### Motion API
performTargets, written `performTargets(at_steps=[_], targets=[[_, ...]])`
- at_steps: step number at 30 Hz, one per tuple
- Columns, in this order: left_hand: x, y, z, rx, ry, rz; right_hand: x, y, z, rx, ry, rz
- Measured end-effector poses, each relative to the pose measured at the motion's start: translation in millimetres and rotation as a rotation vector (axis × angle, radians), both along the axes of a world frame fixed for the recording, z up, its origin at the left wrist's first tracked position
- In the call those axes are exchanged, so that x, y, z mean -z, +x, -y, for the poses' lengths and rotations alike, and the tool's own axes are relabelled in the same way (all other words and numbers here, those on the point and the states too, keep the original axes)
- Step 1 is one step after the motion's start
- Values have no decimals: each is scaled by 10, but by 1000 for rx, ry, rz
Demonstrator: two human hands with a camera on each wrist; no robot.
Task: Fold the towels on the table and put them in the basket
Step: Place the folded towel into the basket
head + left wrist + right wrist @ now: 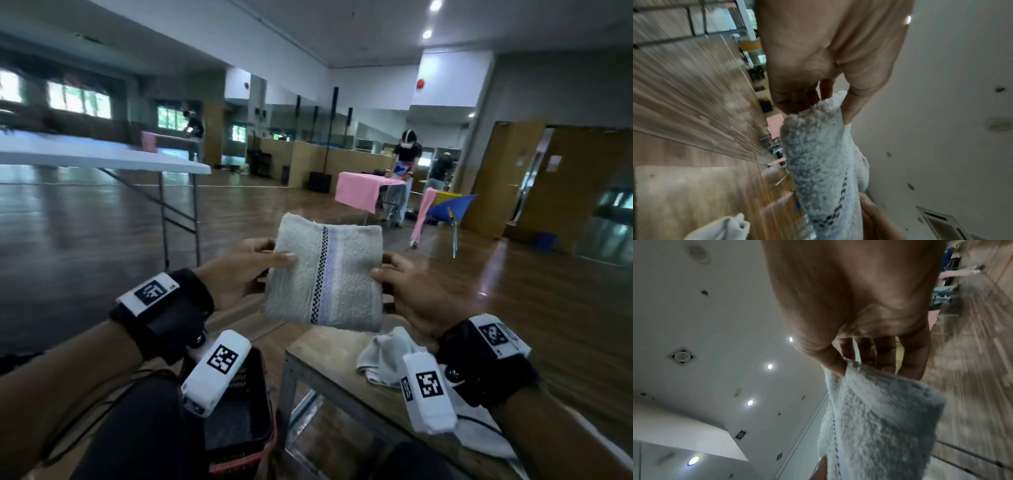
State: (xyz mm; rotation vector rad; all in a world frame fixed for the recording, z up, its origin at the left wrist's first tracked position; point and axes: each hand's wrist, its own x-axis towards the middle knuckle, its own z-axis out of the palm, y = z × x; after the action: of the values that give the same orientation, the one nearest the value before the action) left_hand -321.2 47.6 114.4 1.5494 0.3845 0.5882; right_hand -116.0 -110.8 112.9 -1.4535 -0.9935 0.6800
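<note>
Now the folded towel (323,274) hangs above the bench (329,346), left hand (239,270) and right hand (407,291) each pinching a side; next, it likely goes into the basket (253,425) at lower left.

A large hall is seen, floored in glossy dark wood planks (102,219). A white folding table (102,156) is set at the left, on grey metal legs. Daylight is admitted through windows (78,99) along the far left wall, and recessed ceiling lights (427,33) are lit overhead. Mirrored panels (373,133) are ranged along the far wall. A pink-draped table (359,193) and a blue chair (448,209) are placed mid-room. Wooden doors (507,178) are found at the right.
</note>
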Motion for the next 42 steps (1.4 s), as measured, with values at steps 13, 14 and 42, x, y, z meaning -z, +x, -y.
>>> performTargets(at_steps=[13, 14, 42], targets=[[1872, -187, -1146, -375, -381, -302, 1873, -31, -1750, -144, -458, -97], [2106, -175, -1255, -390, -418, -343, 2103, -36, -1903, -141, -494, -104], [6166, 969, -3540, -749, -378, -906, 6181, 392, -4560, 18, -1018, 102]])
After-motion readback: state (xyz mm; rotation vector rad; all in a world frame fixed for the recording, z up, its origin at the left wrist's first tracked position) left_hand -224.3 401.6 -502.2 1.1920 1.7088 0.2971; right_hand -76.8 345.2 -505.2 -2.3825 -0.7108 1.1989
